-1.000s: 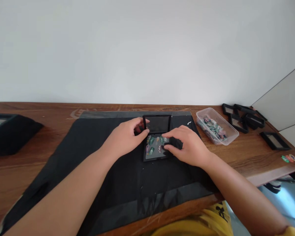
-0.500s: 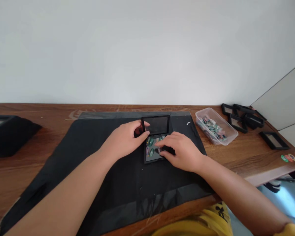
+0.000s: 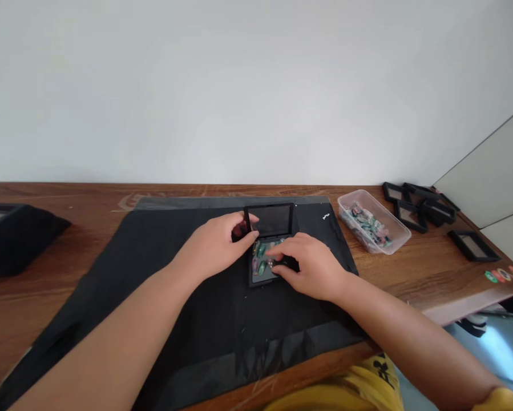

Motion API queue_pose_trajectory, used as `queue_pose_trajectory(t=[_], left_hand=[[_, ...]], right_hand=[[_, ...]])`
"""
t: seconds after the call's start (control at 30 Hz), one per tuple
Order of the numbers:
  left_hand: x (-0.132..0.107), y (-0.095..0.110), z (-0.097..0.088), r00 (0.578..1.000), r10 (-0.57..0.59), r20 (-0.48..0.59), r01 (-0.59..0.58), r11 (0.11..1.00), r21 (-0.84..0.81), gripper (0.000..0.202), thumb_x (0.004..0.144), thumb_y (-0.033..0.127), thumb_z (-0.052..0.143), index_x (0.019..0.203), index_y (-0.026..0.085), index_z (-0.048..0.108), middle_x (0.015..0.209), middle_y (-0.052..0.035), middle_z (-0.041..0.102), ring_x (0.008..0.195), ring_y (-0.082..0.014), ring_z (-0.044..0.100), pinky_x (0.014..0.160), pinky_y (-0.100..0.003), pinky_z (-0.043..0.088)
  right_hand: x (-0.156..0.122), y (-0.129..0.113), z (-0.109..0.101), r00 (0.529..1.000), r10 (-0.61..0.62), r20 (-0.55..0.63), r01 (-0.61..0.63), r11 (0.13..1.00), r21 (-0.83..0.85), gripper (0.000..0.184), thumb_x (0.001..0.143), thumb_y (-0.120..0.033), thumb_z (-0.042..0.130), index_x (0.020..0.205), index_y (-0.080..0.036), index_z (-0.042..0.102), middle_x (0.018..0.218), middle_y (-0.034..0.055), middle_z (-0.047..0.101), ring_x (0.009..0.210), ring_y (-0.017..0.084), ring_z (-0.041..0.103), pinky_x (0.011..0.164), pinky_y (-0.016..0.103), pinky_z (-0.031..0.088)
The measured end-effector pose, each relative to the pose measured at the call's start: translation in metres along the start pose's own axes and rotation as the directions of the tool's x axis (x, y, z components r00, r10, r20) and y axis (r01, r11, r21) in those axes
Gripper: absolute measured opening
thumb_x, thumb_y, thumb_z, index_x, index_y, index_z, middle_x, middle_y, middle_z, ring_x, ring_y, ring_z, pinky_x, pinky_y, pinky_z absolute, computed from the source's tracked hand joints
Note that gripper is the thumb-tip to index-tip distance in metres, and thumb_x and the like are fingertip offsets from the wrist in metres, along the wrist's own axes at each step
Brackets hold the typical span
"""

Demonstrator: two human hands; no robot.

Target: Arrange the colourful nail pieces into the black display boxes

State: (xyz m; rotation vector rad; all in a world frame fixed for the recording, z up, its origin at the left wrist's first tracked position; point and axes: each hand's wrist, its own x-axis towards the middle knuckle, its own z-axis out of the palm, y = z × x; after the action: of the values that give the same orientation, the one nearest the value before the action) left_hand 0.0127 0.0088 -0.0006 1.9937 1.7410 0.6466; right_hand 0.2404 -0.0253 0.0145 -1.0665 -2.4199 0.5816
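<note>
A small black hinged case stands open on the black mat [image 3: 188, 325], its clear-windowed lid [image 3: 275, 219] tilted up. Inside its grey base [image 3: 263, 278] lie several glossy press-on nails, green ones [image 3: 262, 267] and pinkish ones. My left hand [image 3: 215, 242] grips the lid's left edge between thumb and fingers. Over the right part of the base, my right hand [image 3: 307, 264] pinches a small shiny press-on nail [image 3: 270, 264] between thumb and forefinger. That hand covers the base's right side.
A clear plastic tub [image 3: 374, 222] of wrapped green and pink pieces stands to the right. Beyond it lie several black windowed cases [image 3: 411, 216], with another [image 3: 473, 245] nearer. A black object [image 3: 20, 240] sits at far left. Round stickers [image 3: 502, 275] mark the table's right edge.
My right hand has shifted slightly left over the case's base, still pinching the nail. My left hand keeps its hold on the lid. The whole view has shifted a little.
</note>
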Motion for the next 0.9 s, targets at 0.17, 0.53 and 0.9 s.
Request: queue_pose_trajectory(t=[0.17,0.53,0.9], left_hand=[[0.000,0.001,-0.001,1.000,0.017,-0.008,-0.017,1.000,-0.004,0.042,0.084,0.053,0.058,0.112,0.028,0.076,0.096,-0.0063,0.079,0.086,-0.0303,0.073,0.077,-0.042,0.059],[-0.001,0.005,-0.006,1.000,-0.016,0.009,0.016,1.000,-0.007,0.042,0.083,0.053,0.056,0.109,0.028,0.077,0.091,-0.0060,0.079,0.081,-0.0297,0.073,0.071,-0.040,0.057],[0.003,0.000,-0.003,1.000,-0.016,0.007,0.016,1.000,-0.001,0.044,0.083,0.054,0.054,0.111,0.028,0.076,0.093,-0.0066,0.079,0.083,-0.0305,0.073,0.074,-0.042,0.057]], right_hand=[[-0.001,0.003,-0.013,0.996,0.009,-0.093,-0.010,1.000,-0.006,0.017,0.092,-0.021,0.075,0.109,-0.020,0.077,0.093,0.0039,0.079,0.088,0.020,0.067,0.086,0.034,0.049],[-0.009,0.038,-0.055,0.919,0.386,0.080,-0.357,0.901,-0.245,0.021,0.081,-0.011,0.074,0.099,-0.020,0.069,0.098,0.0049,0.075,0.092,0.021,0.068,0.080,0.032,0.046],[-0.020,0.037,-0.072,0.837,0.513,0.188,-0.468,0.851,-0.240,0.035,0.076,-0.013,0.082,0.107,-0.021,0.068,0.101,0.0028,0.074,0.090,0.020,0.069,0.076,0.031,0.045]])
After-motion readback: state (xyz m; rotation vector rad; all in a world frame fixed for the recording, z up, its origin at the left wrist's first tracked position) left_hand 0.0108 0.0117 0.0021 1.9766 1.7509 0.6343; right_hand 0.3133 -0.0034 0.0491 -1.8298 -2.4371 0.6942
